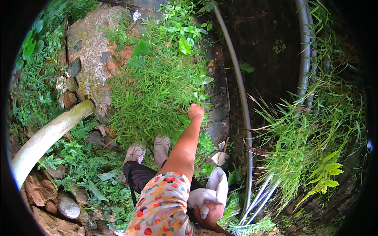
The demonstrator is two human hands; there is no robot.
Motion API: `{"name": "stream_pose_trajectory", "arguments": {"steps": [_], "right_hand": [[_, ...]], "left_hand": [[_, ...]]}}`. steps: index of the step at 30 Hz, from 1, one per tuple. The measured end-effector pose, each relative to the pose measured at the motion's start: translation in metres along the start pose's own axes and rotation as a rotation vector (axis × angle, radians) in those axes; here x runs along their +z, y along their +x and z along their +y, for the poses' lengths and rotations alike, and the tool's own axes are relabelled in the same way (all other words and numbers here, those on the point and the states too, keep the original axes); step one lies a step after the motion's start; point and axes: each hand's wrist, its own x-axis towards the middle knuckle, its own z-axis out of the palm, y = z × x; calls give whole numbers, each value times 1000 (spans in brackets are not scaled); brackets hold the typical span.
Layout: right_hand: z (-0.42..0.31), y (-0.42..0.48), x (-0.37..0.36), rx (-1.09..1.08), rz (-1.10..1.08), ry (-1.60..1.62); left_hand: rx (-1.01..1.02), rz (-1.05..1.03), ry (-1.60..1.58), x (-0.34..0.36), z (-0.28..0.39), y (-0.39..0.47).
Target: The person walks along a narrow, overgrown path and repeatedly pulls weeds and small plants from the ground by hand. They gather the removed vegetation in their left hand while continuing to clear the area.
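Observation:
My left hand [196,111] reaches forward and down at the end of an outstretched arm. It is closed in a fist around a leafy green weed [197,95] at the right edge of a grass patch [153,94]; the fingertips are hidden. Close to my body, my right hand [213,213] grips a bundled white cloth [203,196], one thick fold of which stands up. My light-coloured shoes [161,147] stand at the near side of the grass.
A dark water channel [265,59] runs along the right, with a grey pipe [240,82] at its edge. Thicker pipes [304,53] and tall grass [295,153] lie beyond. At left are a pale pole [50,137], a concrete slab [88,38] and loose rocks [41,188].

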Motion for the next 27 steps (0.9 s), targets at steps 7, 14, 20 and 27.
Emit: {"name": "stream_pose_trajectory", "arguments": {"steps": [7, 14, 20, 27], "right_hand": [[-7, 3, -1, -141, 11, 58], [-9, 3, -1, -145, 18, 66], [-15, -2, -3, -121, -75, 41], [-22, -14, -3, -157, -124, 37]], "left_hand": [[-185, -164, -670, 16, -72, 100], [-80, -1, -880, -42, -23, 32], [48, -77, -1308, -46, -40, 32], [30, 116, -1433, -83, 20, -32]]}}
